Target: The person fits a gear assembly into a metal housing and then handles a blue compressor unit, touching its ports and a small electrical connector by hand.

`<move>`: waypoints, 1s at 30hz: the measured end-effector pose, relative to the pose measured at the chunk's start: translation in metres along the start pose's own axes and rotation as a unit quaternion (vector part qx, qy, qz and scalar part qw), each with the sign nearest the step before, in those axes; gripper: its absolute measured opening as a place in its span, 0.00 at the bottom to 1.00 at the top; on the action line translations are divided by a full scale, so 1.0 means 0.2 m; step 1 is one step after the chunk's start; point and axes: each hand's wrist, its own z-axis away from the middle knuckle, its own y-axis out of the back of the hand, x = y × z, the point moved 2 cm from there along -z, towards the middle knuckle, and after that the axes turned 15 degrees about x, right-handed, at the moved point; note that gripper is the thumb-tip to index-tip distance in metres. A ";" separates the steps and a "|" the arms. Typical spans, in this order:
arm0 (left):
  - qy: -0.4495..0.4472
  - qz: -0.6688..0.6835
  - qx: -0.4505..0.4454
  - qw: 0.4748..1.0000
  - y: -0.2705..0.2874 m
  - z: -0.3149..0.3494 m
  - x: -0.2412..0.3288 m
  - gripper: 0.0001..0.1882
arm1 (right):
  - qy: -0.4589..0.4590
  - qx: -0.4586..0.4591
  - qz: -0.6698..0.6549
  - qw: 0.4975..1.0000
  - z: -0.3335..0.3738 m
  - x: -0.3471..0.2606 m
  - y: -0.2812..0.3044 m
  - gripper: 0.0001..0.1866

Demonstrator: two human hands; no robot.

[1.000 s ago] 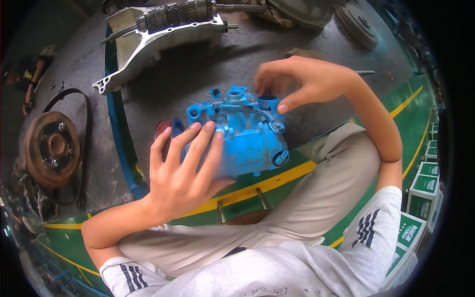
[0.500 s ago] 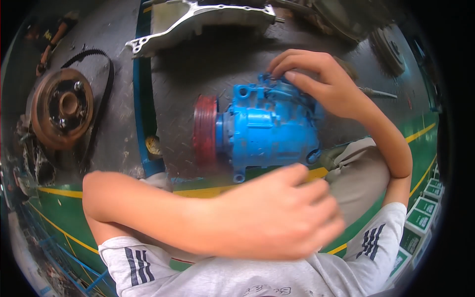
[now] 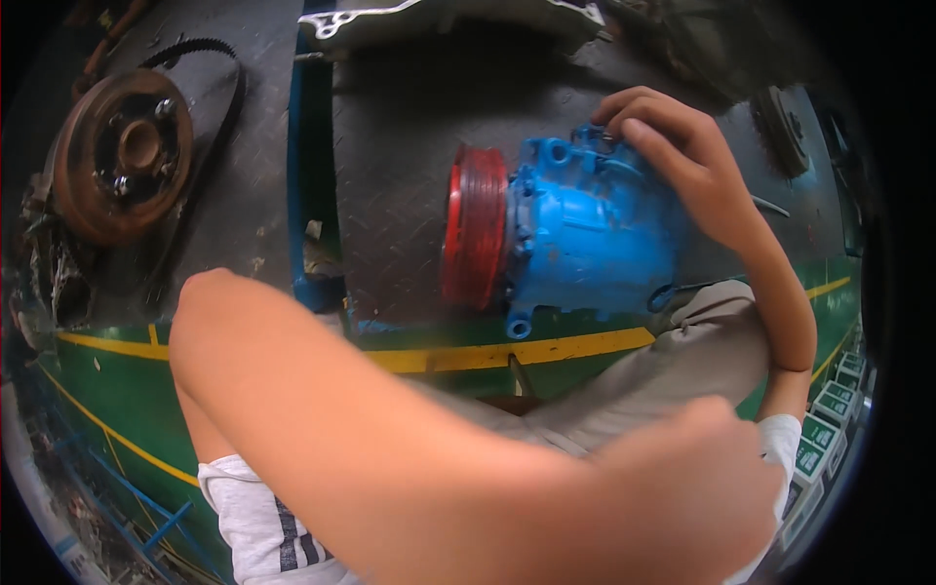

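Observation:
A blue air-conditioning compressor (image 3: 595, 229) lies on its side on the dark metal bench top, its ribbed red pulley (image 3: 475, 229) facing left. My right hand (image 3: 687, 161) reaches over its far right side, fingers curled onto the fittings at the top edge. My left arm crosses low in front of my body. At its end my left hand (image 3: 697, 487) is near my right sleeve, away from the compressor. Motion smears its fingers, and whether it holds anything does not show.
A rusty wheel-like pulley (image 3: 122, 156) and a black toothed belt (image 3: 229, 107) are at the left. A silver metal housing (image 3: 458, 29) stands at the far side, and a round disc (image 3: 780, 132) at far right. White-and-green boxes (image 3: 824, 444) line the right floor.
My left hand has swung right and closer to my body, away from the compressor's near edge. The view has shifted, and my right hand keeps its place on the compressor.

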 end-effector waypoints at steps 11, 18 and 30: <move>0.266 -0.050 -0.043 0.962 0.22 -0.03 -1.15 0.15 | -0.136 0.030 0.047 0.989 -0.06 0.00 -0.06 0.16; 0.263 0.228 -0.064 0.935 0.03 0.02 -1.36 0.19 | -0.124 0.014 0.011 0.992 -0.11 0.01 -0.04 0.14; 0.247 0.297 -0.011 0.922 -0.06 -0.04 -1.40 0.14 | -0.149 0.007 -0.073 0.986 -0.10 0.04 -0.05 0.11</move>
